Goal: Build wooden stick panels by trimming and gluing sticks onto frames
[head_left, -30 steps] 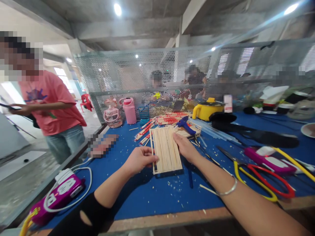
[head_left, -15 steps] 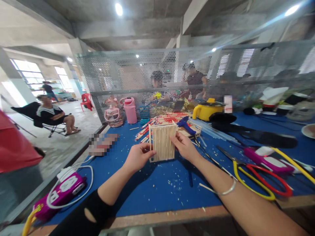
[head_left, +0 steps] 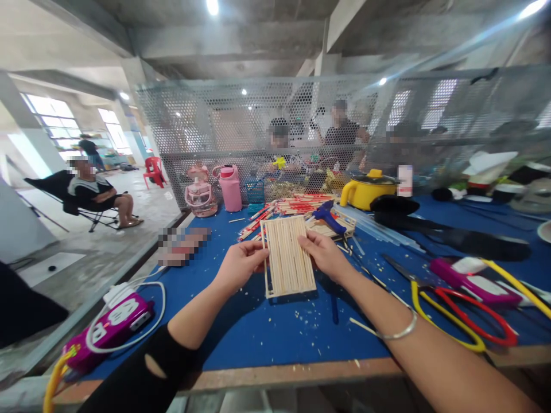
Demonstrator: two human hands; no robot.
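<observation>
A flat panel of pale wooden sticks, laid side by side in a thin stick frame, is held upright and tilted over the blue table. My left hand is closed on its left edge, thumb in front. On the right edge, my right hand pinches it the same way; the fingers behind the panel are hidden. Just beyond lie loose sticks in red-and-white paper and a blue glue gun.
Large scissors and a purple power strip lie at right; another purple power strip with a white cable is at left. A yellow pot, a pink bottle and clear glue sticks stand or lie before a perforated screen.
The stick panel has tipped so more of its face shows, and its lower edge has come nearer me. Both hands keep their hold. The view has shifted slightly.
</observation>
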